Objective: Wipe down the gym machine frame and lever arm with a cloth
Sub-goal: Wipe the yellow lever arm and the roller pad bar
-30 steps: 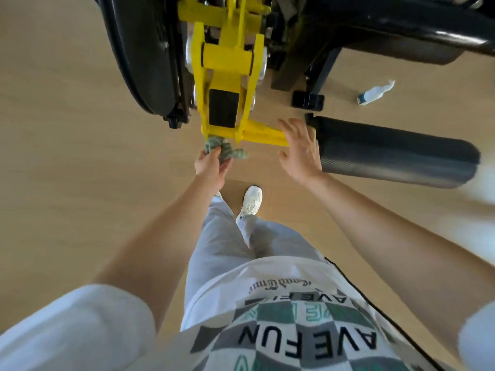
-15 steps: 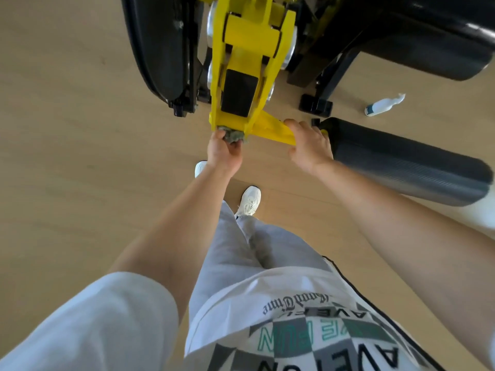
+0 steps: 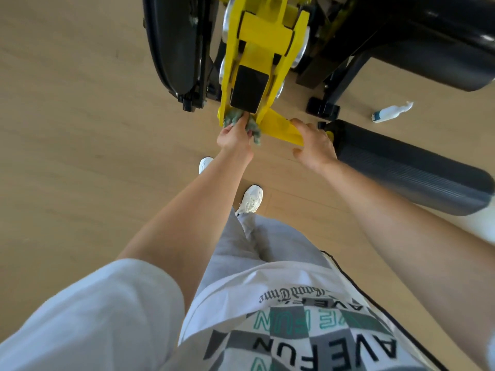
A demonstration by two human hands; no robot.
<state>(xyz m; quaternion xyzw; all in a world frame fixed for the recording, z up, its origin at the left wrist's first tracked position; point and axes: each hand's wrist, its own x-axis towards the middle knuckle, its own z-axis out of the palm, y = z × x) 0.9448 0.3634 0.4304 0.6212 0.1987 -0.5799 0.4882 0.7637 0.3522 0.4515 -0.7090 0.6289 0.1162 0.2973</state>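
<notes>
Gym machine frame (image 3: 174, 49) fills the top of the picture: black, rigid and surely too heavy to shift, so you can lean into it. Its yellow lever arm (image 3: 257, 36), top centre, is stiff painted metal that probably pivots, and your right hand (image 3: 313, 145) grips its lower bar to steady it. Your cloth (image 3: 233, 117), soft and bunched, presses the arm's bottom edge, clenched in the fingers (image 3: 241, 123) of your left hand (image 3: 235, 139).
</notes>
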